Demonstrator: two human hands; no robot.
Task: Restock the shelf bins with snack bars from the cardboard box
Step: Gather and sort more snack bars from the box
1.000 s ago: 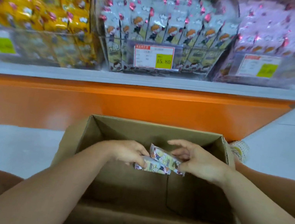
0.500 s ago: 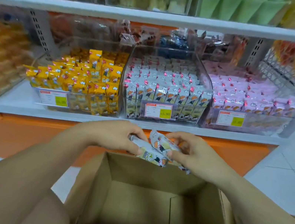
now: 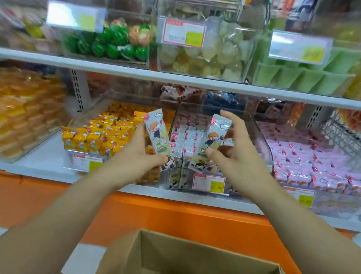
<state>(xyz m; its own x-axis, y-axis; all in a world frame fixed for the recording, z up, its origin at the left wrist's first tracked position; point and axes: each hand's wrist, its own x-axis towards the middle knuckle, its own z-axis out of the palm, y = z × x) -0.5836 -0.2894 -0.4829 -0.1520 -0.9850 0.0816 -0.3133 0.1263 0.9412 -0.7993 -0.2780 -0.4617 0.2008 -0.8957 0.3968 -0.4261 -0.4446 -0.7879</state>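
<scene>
Holding: your left hand [image 3: 140, 154] grips left bar [image 3: 157, 135]; your right hand [image 3: 236, 151] holds right bar [image 3: 212, 139]
Hands: apart, before middle bin [image 3: 181, 181]
Box [image 3: 177, 263]: open, below your arms

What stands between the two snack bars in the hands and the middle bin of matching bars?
Nothing visible. The left hand holds the left bar and the right hand the right bar, upright before the middle bin, above its clear front wall; its top looks open.
</scene>
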